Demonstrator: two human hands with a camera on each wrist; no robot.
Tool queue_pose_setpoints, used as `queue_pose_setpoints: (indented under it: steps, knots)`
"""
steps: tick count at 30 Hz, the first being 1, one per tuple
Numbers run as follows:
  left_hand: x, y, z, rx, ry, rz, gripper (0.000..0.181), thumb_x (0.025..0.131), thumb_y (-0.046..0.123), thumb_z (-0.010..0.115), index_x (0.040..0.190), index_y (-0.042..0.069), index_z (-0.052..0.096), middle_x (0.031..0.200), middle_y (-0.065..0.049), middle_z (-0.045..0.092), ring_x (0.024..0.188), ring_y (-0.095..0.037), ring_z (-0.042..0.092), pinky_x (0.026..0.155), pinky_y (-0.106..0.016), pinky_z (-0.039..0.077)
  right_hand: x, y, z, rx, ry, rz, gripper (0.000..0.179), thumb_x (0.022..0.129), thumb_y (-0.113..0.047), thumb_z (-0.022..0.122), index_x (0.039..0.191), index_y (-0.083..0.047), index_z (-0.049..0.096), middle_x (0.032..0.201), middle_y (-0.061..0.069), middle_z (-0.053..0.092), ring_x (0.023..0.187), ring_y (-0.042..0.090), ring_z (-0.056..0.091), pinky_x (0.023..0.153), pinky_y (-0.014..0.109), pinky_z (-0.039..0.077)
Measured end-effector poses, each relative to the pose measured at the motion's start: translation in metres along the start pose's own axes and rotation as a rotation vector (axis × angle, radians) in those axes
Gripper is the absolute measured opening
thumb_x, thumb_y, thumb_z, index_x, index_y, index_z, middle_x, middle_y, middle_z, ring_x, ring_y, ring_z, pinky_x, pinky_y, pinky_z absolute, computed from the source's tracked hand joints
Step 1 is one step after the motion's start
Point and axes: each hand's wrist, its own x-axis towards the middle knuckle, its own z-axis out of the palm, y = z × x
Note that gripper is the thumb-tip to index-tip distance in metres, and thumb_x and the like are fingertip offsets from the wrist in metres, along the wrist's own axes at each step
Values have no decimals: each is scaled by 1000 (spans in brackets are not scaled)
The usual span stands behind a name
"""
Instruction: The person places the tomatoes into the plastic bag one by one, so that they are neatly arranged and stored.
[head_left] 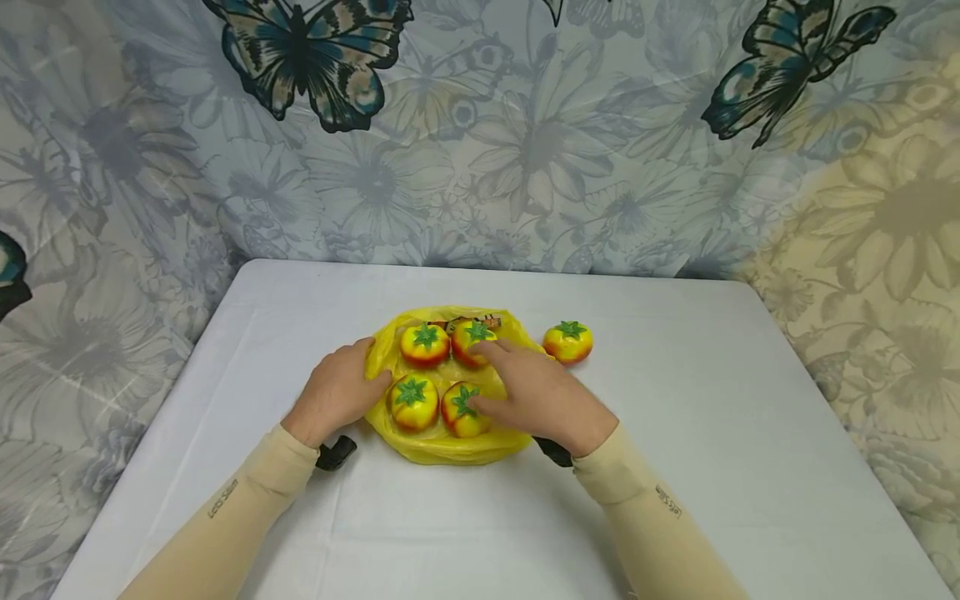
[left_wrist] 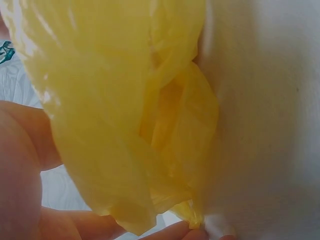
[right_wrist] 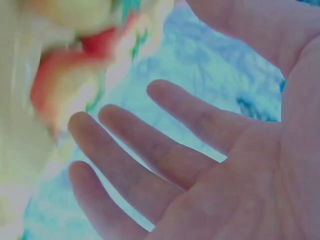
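A yellow plastic bag (head_left: 457, 451) lies on the white table with its mouth spread wide. Inside it sit several yellow-red toy tomatoes (head_left: 412, 402) with green star-shaped tops. My left hand (head_left: 337, 387) holds the bag's left side, thumb over the rim; in the left wrist view its fingers lie along the yellow plastic (left_wrist: 105, 120). Over the bag's right side is my right hand (head_left: 551, 396), which overlaps two of the tomatoes. Its fingers (right_wrist: 145, 155) are spread and nearly straight in the right wrist view, with nothing between them and blurred tomatoes (right_wrist: 62, 90) beyond.
One more toy tomato (head_left: 568, 342) stands outside the bag, just past its right rim. The white table (head_left: 712, 433) reaches back to a wall hanging (head_left: 540, 167) with flowers and butterflies. Dark wrist straps (head_left: 337, 453) show below the sleeves.
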Motion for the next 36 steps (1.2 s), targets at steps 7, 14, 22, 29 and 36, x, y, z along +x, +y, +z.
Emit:
queue_pose_setpoints:
  steps: [7,14,22,29,36]
  knots:
    - [0,1,0,-10,-6,1,69,105,31,57,162,-4,42,143,-26,66,109,-34,62,101,-54,52,-4,40,-35,57,132,59,62,101,-38,75,155,-15,55,156,10,60,136,34,63,116,57,51]
    - [0,0,0,-10,-7,-3,69,105,31,58,162,-4,42,143,-27,66,110,-35,63,102,-55,52,-4,85,-48,83,207,180,62,104,-36,72,157,-10,53,161,16,55,147,41,53,121,64,44]
    - [0,0,0,-9,-17,-9,70,105,31,58,163,-5,40,147,-28,63,114,-35,62,106,-56,51,3,112,-40,100,203,246,67,104,-41,71,158,-8,51,163,19,53,148,44,51,119,66,43]
    - [0,2,0,-6,-14,-6,70,106,31,58,163,-6,40,149,-29,62,116,-36,62,107,-57,51,14,126,-27,101,172,290,70,104,-47,69,159,-8,50,161,21,54,147,44,51,119,65,44]
    - [-1,3,-1,-11,-19,-16,71,105,31,58,163,-6,39,151,-29,60,118,-36,62,108,-57,51,18,130,-21,105,142,337,71,103,-48,70,159,-9,50,160,21,55,144,43,54,119,65,44]
